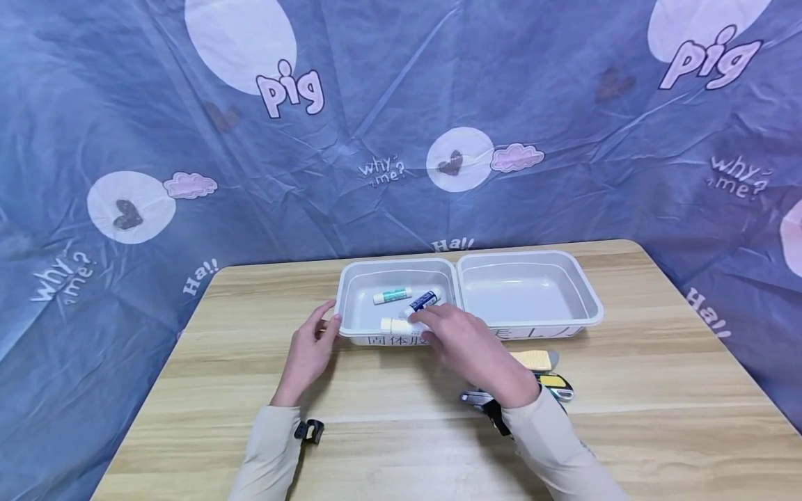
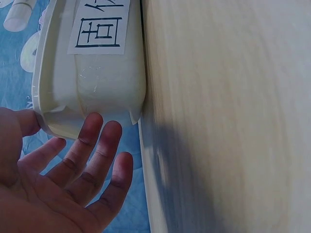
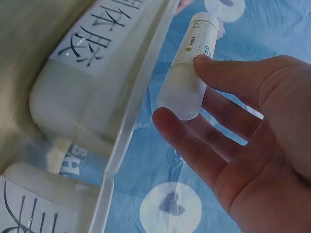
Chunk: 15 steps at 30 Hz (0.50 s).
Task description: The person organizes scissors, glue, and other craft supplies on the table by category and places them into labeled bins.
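I see smooth, pale plastic in the left tray (image 1: pixel 398 262) and the right tray (image 1: pixel 523 299), softly glossy where light catches it. The label (image 2: pixel 99 35) looks like paper. The white stick (image 3: pixel 190 63) is smooth plastic, cloudier at one end (image 3: pixel 181 94). The table (image 1: pixel 213 369) has a smooth wood-grain top (timber or laminate, I can't tell from here). The backdrop (image 1: pixel 376 104) is creased cloth with a faint sheen; the sleeves (image 1: pixel 268 445) are matt fabric.

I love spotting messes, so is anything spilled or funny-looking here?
Nothing looks spilled or broken. Only the cutters look untidy, bunched together on the table, partly hidden by the right forearm.
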### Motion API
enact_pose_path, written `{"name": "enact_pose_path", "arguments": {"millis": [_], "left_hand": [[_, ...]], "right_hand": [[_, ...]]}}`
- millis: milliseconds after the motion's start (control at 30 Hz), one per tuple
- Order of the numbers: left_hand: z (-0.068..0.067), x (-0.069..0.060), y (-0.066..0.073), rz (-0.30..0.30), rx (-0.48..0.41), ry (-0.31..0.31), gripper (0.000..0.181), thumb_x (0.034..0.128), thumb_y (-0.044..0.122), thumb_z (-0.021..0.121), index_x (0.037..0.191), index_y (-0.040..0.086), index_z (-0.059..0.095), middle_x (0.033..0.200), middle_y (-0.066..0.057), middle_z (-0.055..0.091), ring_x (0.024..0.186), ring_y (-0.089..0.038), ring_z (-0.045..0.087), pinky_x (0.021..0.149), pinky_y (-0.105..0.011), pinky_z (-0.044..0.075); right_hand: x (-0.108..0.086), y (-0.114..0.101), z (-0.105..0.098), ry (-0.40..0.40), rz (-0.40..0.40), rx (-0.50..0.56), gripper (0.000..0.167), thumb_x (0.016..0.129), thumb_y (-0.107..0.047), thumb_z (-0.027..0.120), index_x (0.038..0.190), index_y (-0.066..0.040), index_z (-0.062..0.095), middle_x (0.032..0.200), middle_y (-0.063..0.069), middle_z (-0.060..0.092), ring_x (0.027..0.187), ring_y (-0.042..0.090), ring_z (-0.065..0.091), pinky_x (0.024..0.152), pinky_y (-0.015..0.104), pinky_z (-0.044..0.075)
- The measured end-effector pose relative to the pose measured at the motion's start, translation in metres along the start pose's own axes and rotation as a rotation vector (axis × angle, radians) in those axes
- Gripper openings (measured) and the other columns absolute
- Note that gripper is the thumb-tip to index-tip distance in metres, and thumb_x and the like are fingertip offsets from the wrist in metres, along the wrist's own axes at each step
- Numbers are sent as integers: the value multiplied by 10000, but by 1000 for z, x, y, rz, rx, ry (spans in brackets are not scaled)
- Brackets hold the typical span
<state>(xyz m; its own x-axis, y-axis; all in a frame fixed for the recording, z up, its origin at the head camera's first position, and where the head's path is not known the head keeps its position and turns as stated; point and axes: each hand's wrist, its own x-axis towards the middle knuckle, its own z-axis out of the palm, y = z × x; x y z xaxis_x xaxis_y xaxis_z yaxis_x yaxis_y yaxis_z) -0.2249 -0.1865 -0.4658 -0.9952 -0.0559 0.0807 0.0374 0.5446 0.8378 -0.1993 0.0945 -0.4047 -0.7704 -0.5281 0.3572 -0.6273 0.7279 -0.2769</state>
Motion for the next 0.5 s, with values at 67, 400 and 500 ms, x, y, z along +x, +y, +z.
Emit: {"name": "enact_pose_path", "arguments": {"millis": [67,400,500], "left_hand": [[0,0,0,1,-5,3,443,1072,286,544,1490,137,531,993,-124,739,884,-291,690,777,-315,499],[1,-1,-1,5,1,6,446,1075,283,540,1493,127,526,986,-122,740,863,-274,690,746,-291,496],[1,-1,0,7,-3,7,445,1074,279,542,1491,126,527,982,-125,739,859,-281,689,744,-295,495]], "right_hand": [[2,2,-2,4,16,8,325,898,-32,761,1207,-124,714,1172,56,733,1096,256,692,890,427,573],[8,7,-5,11,48,46,312,909,-15,745,1201,-123,719,1213,27,731,1143,244,679,933,429,559],[10,9,-4,15,62,50,301,920,-22,735,1198,-135,720,1207,13,732,1146,233,677,932,428,557]]}}
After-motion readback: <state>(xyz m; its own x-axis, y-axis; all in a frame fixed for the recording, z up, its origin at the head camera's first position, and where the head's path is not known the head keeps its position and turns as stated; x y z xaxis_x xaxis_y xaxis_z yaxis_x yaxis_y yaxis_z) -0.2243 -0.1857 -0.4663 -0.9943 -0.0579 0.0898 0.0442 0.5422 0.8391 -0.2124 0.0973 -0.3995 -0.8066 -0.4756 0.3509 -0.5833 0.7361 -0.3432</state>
